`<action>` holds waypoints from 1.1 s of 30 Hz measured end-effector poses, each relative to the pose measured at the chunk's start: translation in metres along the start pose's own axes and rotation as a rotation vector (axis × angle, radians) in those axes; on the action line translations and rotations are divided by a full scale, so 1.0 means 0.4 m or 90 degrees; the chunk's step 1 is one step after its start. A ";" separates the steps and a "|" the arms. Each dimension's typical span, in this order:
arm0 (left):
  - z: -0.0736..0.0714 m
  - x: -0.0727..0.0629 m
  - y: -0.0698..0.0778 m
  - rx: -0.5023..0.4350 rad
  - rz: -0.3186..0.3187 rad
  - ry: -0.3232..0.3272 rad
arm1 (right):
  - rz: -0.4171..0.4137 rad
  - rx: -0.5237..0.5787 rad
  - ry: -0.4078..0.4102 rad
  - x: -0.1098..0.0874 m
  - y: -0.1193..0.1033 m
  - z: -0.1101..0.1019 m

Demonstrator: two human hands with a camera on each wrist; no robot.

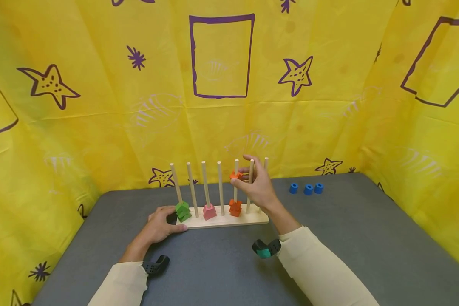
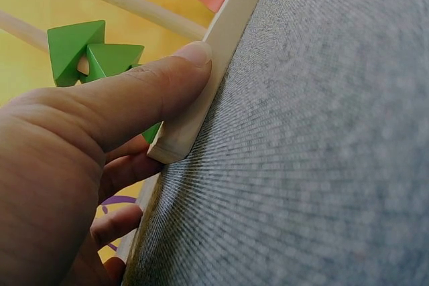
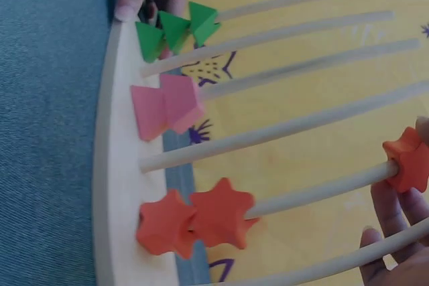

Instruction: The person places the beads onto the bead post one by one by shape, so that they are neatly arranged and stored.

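Observation:
A wooden peg stand (image 1: 214, 224) with a row of upright pegs sits on the table. My left hand (image 1: 158, 225) grips its left end, thumb along the front edge and fingers behind. Between the thumb and fingers of my right hand (image 1: 261, 188) is an orange star bead (image 3: 410, 159), threaded on the upper part of a peg. Lower on that same peg are two orange stars (image 3: 221, 212) at the base. Three green triangle beads (image 3: 175, 30) are stacked on the leftmost peg, beside my left hand. Two pink beads (image 3: 167, 106) sit on the third peg.
Three blue cylinder beads (image 1: 308, 189) stand on the grey table (image 1: 352, 238) to the right of the stand. A yellow patterned cloth (image 1: 222, 127) hangs behind and at both sides. Bare pegs rise between the filled ones and near my right hand.

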State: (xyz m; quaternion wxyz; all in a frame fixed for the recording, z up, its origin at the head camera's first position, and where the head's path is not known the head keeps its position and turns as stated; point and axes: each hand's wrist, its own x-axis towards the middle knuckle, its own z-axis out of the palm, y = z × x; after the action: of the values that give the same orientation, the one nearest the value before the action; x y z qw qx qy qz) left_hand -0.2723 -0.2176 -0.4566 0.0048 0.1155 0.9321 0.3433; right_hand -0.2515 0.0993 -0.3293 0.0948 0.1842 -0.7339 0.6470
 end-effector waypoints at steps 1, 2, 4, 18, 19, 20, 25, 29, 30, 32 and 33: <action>0.000 0.000 0.001 0.000 0.005 0.001 | 0.003 -0.004 0.002 -0.002 0.005 0.001; 0.000 -0.001 0.002 0.000 0.004 0.001 | 0.005 -0.008 0.005 -0.004 0.007 0.002; 0.000 -0.001 0.003 -0.002 0.003 0.001 | 0.012 -0.019 0.014 -0.005 0.022 0.003; 0.003 0.000 -0.005 -0.007 -0.008 -0.001 | 0.060 0.056 0.075 -0.006 0.132 0.018; 0.003 -0.001 -0.005 -0.007 -0.006 -0.001 | 0.061 0.055 0.079 -0.007 0.135 0.019; 0.003 0.000 -0.005 -0.006 -0.005 0.000 | 0.061 0.054 0.084 -0.009 0.138 0.021; 0.003 0.001 -0.005 -0.007 -0.006 0.001 | 0.057 0.048 0.099 -0.015 0.156 0.026; 0.003 0.001 -0.004 -0.009 -0.018 -0.002 | 0.062 0.047 0.092 -0.023 0.172 0.029; 0.003 0.000 -0.004 -0.010 -0.022 -0.003 | 0.063 0.040 0.092 -0.025 0.177 0.030; 0.004 -0.001 -0.005 -0.012 -0.030 -0.004 | 0.064 0.024 0.092 -0.029 0.187 0.032; 0.004 -0.001 -0.005 -0.013 -0.033 -0.004 | 0.062 0.012 0.095 -0.031 0.192 0.033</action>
State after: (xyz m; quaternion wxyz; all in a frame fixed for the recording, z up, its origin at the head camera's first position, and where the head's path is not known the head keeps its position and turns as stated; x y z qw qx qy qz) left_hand -0.2722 -0.2182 -0.4590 0.0180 0.0924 0.9312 0.3522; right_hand -0.2690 0.0956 -0.4059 0.1158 0.0999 -0.7266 0.6698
